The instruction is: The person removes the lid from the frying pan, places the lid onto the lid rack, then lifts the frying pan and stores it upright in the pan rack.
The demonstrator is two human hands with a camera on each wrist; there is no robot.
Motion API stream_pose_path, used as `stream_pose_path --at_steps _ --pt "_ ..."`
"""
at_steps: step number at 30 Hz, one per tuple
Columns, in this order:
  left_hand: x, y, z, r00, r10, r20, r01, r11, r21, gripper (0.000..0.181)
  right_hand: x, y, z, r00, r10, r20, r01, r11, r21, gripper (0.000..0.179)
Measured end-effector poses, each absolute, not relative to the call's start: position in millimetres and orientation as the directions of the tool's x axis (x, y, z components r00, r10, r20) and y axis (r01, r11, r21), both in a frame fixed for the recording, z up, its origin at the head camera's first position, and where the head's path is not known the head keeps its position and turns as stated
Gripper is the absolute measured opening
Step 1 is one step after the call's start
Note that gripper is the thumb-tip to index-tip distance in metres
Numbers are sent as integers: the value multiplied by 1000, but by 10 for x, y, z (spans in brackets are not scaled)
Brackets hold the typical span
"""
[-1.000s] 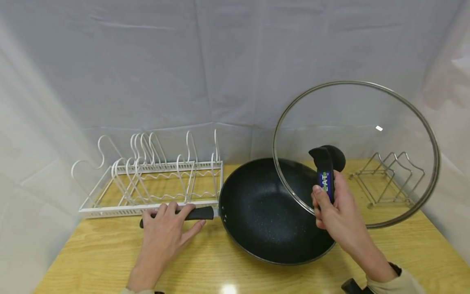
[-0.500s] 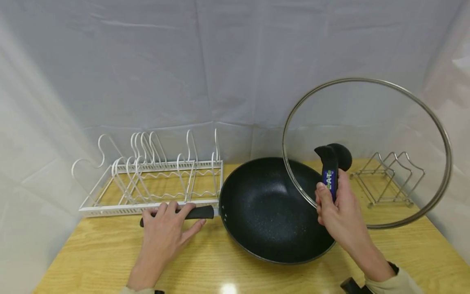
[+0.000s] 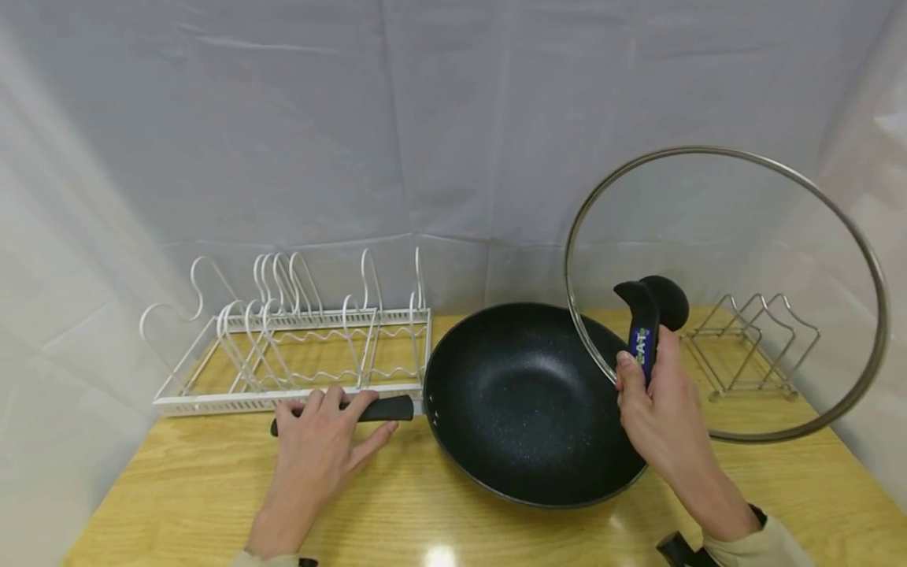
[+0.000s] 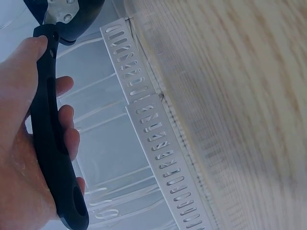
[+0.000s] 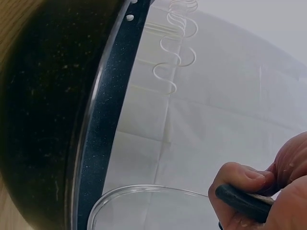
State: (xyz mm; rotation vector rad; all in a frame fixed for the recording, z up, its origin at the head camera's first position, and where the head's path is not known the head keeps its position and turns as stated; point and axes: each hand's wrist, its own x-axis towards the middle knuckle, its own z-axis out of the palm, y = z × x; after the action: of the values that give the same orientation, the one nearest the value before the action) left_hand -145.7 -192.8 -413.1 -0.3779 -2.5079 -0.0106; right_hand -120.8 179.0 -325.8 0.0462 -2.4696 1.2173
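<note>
A black wok [image 3: 531, 409] with pale speckles sits on the wooden table, its long black handle [image 3: 386, 409] pointing left. My left hand [image 3: 315, 441] grips that handle; in the left wrist view the fingers [image 4: 71, 139] curl round its far side. Raised and tilted over the wok's right side is a large glass lid [image 3: 870, 331] with a metal rim. My right hand [image 3: 659, 402] holds it by the black handle [image 3: 641, 331], thumb on the near face. In the right wrist view the lid's rim shows beside the wok's edge.
A white wire dish rack [image 3: 298, 402] stands at the left, close behind the wok's handle. At the back right, a small metal wire rack [image 3: 754, 354] shows through the lid. Pale sheeting [image 3: 453, 157] hangs behind and at both sides.
My right hand has carried the lid to the right and slightly up, so it overlaps less of the wok. The left hand and the wok have stayed in place.
</note>
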Motion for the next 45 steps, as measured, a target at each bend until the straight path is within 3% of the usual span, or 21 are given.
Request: stream_pose_path --at_steps 11,18,27,35,45 --pt "-1455 -1925 -4124 -789 260 557 264 962 -75 53 -1225 1804 -3276 -896 185 405 -155 723 -673 33" --pt "-1444 -1920 -4117 -818 246 520 247 967 -68 53 -1237 1827 -3257 -872 229 433 -145 724 -674 30" --pt "-1457 -1928 -4123 -791 260 554 259 962 -82 54 -1238 1876 -3252 -855 276 440 -120 719 -684 34" --pt "-1443 -1926 -4124 -823 245 512 241 967 -75 54 -1240 1895 -3255 -850 280 446 -118 724 -680 39" --pt "-1448 -1925 -4123 -813 249 525 245 966 -79 54 -1266 1937 -3255 -829 316 462 -115 711 -693 40"
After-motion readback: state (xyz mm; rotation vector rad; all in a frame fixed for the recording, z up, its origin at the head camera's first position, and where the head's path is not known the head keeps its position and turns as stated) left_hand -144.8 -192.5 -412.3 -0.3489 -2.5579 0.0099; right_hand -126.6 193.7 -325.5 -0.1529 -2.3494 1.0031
